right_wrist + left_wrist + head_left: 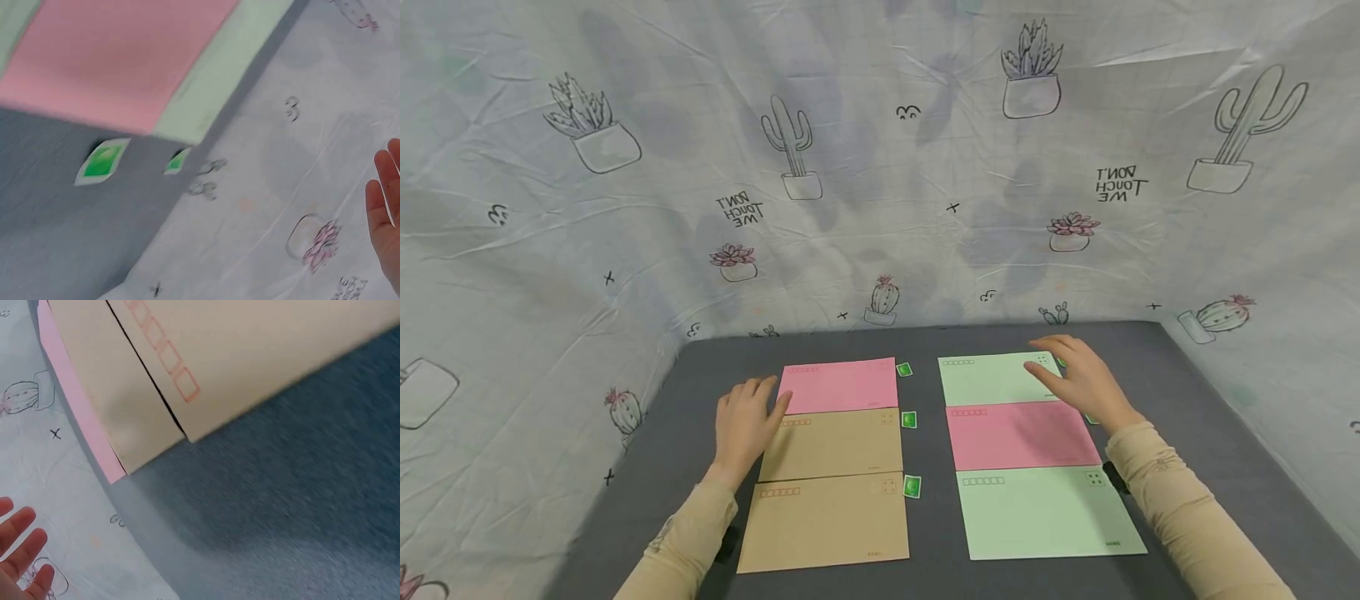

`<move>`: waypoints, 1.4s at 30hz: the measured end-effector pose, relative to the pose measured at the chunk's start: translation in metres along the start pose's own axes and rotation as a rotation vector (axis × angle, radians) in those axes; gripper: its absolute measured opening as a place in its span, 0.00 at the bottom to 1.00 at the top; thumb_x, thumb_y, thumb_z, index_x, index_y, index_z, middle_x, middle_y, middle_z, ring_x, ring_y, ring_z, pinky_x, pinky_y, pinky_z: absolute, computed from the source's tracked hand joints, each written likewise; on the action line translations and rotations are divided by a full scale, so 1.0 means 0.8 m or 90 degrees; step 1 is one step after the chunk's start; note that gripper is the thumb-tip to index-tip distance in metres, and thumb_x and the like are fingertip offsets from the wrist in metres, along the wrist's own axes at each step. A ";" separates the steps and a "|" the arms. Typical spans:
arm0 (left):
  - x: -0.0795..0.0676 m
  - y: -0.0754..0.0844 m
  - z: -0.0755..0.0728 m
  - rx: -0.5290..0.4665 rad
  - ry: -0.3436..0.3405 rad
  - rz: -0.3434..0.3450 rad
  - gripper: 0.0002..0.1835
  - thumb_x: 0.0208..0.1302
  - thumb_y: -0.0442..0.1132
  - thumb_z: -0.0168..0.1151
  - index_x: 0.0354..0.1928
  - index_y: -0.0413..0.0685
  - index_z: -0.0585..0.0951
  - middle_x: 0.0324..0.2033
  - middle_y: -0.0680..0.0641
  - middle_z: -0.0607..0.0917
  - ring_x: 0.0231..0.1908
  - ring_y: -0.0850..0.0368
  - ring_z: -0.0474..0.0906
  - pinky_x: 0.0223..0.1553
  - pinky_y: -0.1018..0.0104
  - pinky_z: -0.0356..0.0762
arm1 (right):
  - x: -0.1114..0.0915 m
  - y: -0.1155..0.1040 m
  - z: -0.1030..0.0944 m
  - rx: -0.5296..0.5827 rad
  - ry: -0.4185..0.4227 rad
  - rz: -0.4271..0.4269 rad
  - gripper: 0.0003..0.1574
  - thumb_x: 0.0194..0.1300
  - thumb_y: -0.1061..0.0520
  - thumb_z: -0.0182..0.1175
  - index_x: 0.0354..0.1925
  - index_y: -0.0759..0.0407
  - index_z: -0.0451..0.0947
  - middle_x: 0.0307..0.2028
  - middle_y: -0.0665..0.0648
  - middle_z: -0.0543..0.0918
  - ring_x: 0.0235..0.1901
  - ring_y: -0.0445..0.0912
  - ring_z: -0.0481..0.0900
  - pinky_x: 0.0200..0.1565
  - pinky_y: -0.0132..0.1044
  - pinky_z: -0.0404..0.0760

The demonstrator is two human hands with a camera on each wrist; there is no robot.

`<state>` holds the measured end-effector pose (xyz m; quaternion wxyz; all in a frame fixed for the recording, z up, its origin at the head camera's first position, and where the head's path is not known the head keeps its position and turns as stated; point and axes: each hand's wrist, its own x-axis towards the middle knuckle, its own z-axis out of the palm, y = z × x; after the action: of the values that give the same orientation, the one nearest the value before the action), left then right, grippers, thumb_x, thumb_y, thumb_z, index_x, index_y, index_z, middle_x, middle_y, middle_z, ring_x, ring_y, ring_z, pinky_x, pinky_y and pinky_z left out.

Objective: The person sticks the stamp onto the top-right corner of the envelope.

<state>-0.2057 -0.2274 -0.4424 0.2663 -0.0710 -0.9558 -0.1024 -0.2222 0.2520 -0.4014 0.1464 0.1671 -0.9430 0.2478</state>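
Note:
My left hand (747, 425), fingers relaxed and holding nothing, is over the left edges of a pink envelope (838, 386) and a tan envelope (850, 450). A second tan envelope (827, 525) lies nearest me in that column. On the right, my right hand (1088, 387) is spread above the corner of a green envelope (988, 379), also holding nothing. Below that one come a pink envelope (1015, 437) and another green envelope (1045, 521). Small green stamps (103, 161) lie by the right column, partly hidden by my hand and arm in the head view.
Beside the left column's right edge lie three green stamps (909, 419) with white borders. A dark grey table (928, 517) carries everything. Behind and around it hangs a white cloth (880, 167) printed with cacti, meeting the table's back edge.

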 end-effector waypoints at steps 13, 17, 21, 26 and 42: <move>0.017 0.018 0.017 -0.056 -0.036 -0.054 0.23 0.60 0.52 0.61 0.51 0.45 0.79 0.24 0.46 0.82 0.27 0.50 0.74 0.44 0.46 0.67 | 0.035 -0.044 0.047 0.102 -0.013 -0.031 0.21 0.62 0.57 0.60 0.54 0.59 0.76 0.47 0.60 0.81 0.44 0.52 0.79 0.45 0.50 0.77; 0.023 0.019 0.025 -0.089 -0.059 -0.073 0.26 0.58 0.53 0.63 0.53 0.45 0.79 0.21 0.48 0.81 0.23 0.52 0.73 0.43 0.45 0.67 | 0.044 -0.054 0.066 0.122 -0.029 -0.027 0.22 0.63 0.56 0.59 0.56 0.57 0.74 0.47 0.58 0.82 0.41 0.49 0.81 0.44 0.47 0.77; 0.029 0.020 0.037 -0.112 -0.088 -0.105 0.28 0.57 0.54 0.63 0.55 0.45 0.78 0.19 0.49 0.80 0.19 0.55 0.70 0.37 0.49 0.67 | 0.053 -0.061 0.084 0.136 -0.052 -0.014 0.23 0.63 0.54 0.59 0.56 0.55 0.74 0.42 0.54 0.83 0.38 0.46 0.80 0.39 0.41 0.77; 0.038 0.022 0.048 -0.129 -0.099 -0.139 0.29 0.56 0.54 0.65 0.55 0.43 0.77 0.19 0.48 0.80 0.19 0.56 0.71 0.33 0.51 0.68 | 0.066 -0.066 0.109 0.168 -0.095 0.024 0.23 0.63 0.51 0.59 0.56 0.53 0.74 0.38 0.53 0.83 0.37 0.45 0.78 0.36 0.37 0.75; 0.048 0.011 0.072 -0.126 -0.271 -0.237 0.36 0.58 0.56 0.61 0.64 0.44 0.68 0.56 0.35 0.77 0.53 0.37 0.75 0.51 0.40 0.68 | 0.112 -0.079 0.182 0.269 -0.129 0.168 0.25 0.63 0.54 0.60 0.57 0.60 0.73 0.43 0.58 0.82 0.44 0.50 0.79 0.44 0.43 0.77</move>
<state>-0.2648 -0.2021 -0.4691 0.0280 0.0601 -0.9721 -0.2249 -0.3070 0.1032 -0.4646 -0.0202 0.0932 -0.8939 0.4381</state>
